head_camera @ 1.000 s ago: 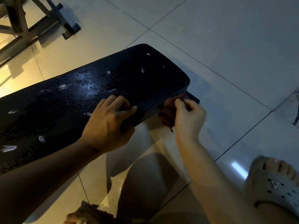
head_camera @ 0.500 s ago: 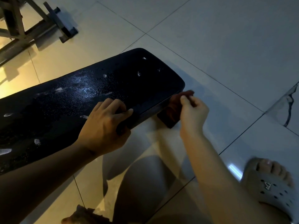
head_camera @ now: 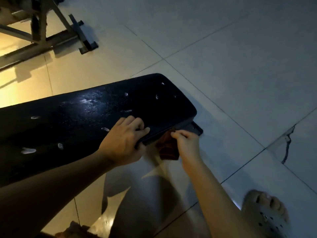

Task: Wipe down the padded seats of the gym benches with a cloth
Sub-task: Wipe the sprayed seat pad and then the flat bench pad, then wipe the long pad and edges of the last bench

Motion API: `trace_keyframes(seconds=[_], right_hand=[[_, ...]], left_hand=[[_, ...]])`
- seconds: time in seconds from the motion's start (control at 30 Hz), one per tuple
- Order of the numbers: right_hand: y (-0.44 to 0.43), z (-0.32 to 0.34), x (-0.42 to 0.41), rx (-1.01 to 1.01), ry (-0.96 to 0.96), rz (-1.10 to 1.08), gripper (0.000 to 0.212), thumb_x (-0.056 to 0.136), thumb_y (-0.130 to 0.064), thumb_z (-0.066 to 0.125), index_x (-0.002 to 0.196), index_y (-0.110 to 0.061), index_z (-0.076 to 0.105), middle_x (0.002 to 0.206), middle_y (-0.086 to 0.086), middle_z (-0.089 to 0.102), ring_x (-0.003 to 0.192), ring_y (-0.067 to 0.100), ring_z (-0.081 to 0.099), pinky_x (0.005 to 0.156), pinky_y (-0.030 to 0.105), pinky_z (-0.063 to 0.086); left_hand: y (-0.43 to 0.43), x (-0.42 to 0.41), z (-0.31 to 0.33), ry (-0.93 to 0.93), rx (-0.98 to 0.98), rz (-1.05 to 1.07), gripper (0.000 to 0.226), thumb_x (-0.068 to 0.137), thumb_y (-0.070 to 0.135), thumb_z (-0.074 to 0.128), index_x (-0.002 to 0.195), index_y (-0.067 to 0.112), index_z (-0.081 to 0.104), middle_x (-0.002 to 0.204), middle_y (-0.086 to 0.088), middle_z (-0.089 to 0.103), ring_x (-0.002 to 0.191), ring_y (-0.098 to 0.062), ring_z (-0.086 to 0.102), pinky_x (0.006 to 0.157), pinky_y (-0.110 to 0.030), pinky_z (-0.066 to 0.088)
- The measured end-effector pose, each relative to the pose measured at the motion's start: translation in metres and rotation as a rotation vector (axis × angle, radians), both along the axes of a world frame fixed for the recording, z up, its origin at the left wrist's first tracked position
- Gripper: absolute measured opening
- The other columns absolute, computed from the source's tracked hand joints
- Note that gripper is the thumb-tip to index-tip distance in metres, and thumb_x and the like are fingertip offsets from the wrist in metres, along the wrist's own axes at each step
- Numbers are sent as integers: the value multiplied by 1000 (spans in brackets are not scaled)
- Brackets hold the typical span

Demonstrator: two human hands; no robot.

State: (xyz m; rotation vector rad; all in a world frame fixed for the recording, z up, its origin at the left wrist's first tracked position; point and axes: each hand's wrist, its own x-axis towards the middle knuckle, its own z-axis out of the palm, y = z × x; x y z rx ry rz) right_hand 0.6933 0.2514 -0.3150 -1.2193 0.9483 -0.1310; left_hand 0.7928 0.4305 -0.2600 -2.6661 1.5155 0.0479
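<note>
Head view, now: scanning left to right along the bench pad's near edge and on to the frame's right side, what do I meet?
First the left hand, gripping the bench pad → dark red cloth → right hand, pinching it → sandalled foot.

The padded seat (head_camera: 85, 121) runs out past the left edge. The cloth (head_camera: 167, 150) is half hidden behind the right hand (head_camera: 187, 143) and tucked under the seat's near edge. The metal frame (head_camera: 41, 23) far left is cropped. Near right, a sandalled foot (head_camera: 267, 213) is blurred and cut off below.
</note>
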Motion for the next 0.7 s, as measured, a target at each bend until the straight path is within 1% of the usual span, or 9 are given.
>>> trace_keyframes(seconds=[0.07,0.17,0.27,0.33,0.4,0.47,0.57,0.63,0.7], right_hand=[[0,19,-4,-82,-6,106,17,95,-13,65,81,-16,75,78,13,73,70,30,73,58,37,60],[-11,63,-4,-175,-98,260,4,94,-18,70,97,-18,73,90,8,75,79,25,74,62,34,60],[-20,108,3,-239,-151,407,19,91,-20,76,107,-13,68,94,4,75,81,16,74,59,20,55],[-20,134,9,-291,-167,476,20,89,-24,78,103,-14,69,94,5,75,83,17,74,64,25,59],[-12,154,18,-341,-170,557,17,89,-28,77,95,-14,71,93,8,76,88,24,74,80,40,63],[5,175,27,-380,-178,669,17,92,-31,74,93,-14,73,92,8,77,89,25,74,87,48,61],[39,212,43,-485,-253,779,17,95,-32,68,89,-18,76,87,7,76,86,26,74,84,49,60],[63,241,54,-511,-317,824,20,96,-33,67,88,-16,75,84,8,76,83,26,74,84,49,58],[87,268,63,-511,-339,916,26,95,-38,69,95,-13,74,88,10,76,84,26,74,86,48,59]], left_hand=[[1,0,1,27,-10,25,53,85,43,49,131,21,67,104,3,47,98,-17,45,85,-35,41],[1,3,9,94,-72,59,51,84,44,52,128,24,69,104,6,48,96,-14,45,85,-36,43],[2,1,33,225,-248,146,44,88,38,54,123,19,71,106,5,56,99,-14,54,88,-39,49],[4,-1,57,277,-427,233,45,90,39,51,126,18,69,108,9,56,97,-10,59,85,-36,53],[10,-9,86,312,-602,278,46,92,42,50,129,21,67,108,14,54,94,-4,59,81,-33,53],[23,-20,113,332,-686,267,50,91,52,53,132,25,64,111,16,53,100,-2,58,84,-27,51],[53,-29,146,274,-696,258,58,82,61,68,130,30,63,114,16,54,108,-2,54,93,-27,48],[78,-27,168,229,-761,313,58,78,62,74,126,30,65,116,17,56,112,-3,54,97,-32,48],[103,-25,191,233,-837,391,52,76,56,80,118,27,69,122,15,57,117,-3,52,101,-28,45]])
